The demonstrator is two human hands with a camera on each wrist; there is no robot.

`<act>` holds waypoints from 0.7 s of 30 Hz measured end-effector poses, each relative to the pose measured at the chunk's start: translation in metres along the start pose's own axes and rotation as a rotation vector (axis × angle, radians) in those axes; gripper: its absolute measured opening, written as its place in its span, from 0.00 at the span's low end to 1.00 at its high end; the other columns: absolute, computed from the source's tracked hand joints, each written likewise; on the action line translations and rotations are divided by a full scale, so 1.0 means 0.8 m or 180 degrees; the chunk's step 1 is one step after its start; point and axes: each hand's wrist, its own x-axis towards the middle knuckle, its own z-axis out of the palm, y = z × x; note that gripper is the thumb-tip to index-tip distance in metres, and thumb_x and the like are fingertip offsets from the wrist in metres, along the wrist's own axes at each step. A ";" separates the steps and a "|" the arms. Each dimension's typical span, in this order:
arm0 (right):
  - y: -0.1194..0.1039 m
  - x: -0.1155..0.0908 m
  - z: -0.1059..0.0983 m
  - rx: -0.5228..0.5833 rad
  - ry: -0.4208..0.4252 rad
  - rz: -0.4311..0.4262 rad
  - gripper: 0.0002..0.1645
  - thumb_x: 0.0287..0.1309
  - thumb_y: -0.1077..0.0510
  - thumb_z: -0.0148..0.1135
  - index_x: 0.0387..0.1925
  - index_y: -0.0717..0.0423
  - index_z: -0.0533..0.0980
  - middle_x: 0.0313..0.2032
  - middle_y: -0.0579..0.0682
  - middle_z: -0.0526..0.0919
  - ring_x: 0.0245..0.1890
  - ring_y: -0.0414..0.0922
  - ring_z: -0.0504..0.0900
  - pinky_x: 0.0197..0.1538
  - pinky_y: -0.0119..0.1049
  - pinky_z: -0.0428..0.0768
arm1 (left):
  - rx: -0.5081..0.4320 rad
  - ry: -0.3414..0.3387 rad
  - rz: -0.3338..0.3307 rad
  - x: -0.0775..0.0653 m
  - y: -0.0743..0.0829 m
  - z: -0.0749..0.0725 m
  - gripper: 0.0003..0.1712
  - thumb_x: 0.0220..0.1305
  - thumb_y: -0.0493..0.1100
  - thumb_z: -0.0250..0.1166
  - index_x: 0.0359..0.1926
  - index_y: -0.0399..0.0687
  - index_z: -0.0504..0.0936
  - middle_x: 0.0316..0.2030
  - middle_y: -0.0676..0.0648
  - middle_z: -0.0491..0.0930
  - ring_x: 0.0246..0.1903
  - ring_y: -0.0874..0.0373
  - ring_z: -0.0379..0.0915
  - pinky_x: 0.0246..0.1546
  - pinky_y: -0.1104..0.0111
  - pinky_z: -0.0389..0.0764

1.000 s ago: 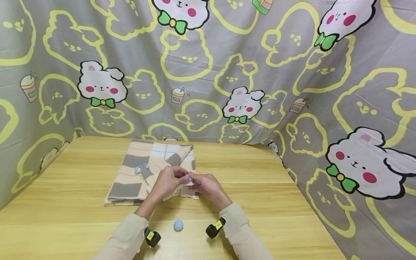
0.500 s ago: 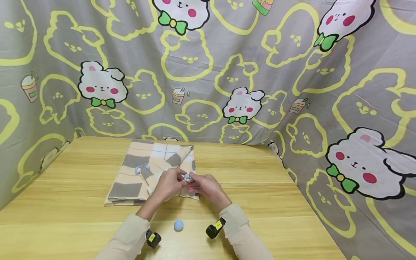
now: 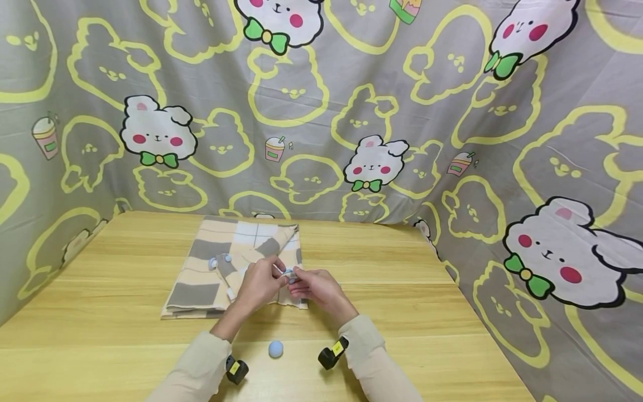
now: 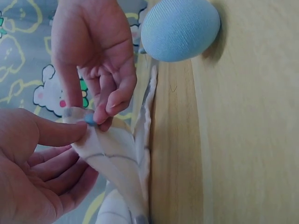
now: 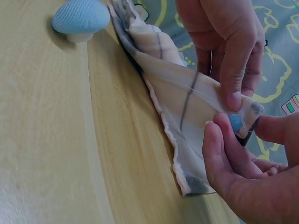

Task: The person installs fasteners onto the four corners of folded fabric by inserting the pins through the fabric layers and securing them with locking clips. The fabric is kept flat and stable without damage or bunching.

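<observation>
I monitor the left hand (image 3: 260,283) pinching a corner of the plaid cloth (image 3: 193,294) between thumb and fingers, and the right hand (image 3: 322,287) pinching that corner beside it, fingertips against the blue clip (image 5: 236,122). The remaining cloth lies beneath and beyond the left hand, extending to its left. I rate the cloth soft, light and limp; grip it close beside the clip, whose rounded head may prove slippery.

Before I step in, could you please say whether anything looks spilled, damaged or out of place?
Nothing looks spilled or damaged, but one blue knob seems slightly out of place, lying loose on the table, apart from the cloth.
</observation>
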 end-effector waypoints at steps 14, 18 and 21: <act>0.002 0.003 -0.002 0.0016 -0.0061 0.0012 0.27 0.75 0.54 0.55 0.52 0.80 0.75 0.24 0.45 0.86 0.27 0.36 0.85 0.37 0.29 0.84 | 0.0126 0.0023 0.0097 -0.002 -0.002 0.001 0.04 0.56 0.34 0.73 0.30 0.44 0.84 0.22 0.52 0.84 0.23 0.61 0.77 0.27 0.66 0.77; 0.000 0.002 -0.001 0.0006 -0.0074 0.0023 0.26 0.75 0.55 0.54 0.53 0.80 0.74 0.24 0.44 0.85 0.27 0.35 0.85 0.36 0.28 0.84 | 0.0105 -0.0004 0.0089 -0.002 -0.003 0.000 0.04 0.58 0.35 0.72 0.29 0.45 0.84 0.22 0.53 0.84 0.22 0.61 0.76 0.27 0.67 0.76; 0.000 0.002 -0.001 -0.0021 -0.0049 0.0028 0.25 0.75 0.55 0.54 0.51 0.79 0.75 0.25 0.45 0.85 0.27 0.36 0.84 0.37 0.29 0.84 | 0.0074 -0.0010 0.0034 0.000 -0.004 -0.004 0.05 0.59 0.36 0.72 0.28 0.45 0.84 0.23 0.52 0.84 0.23 0.61 0.77 0.28 0.67 0.77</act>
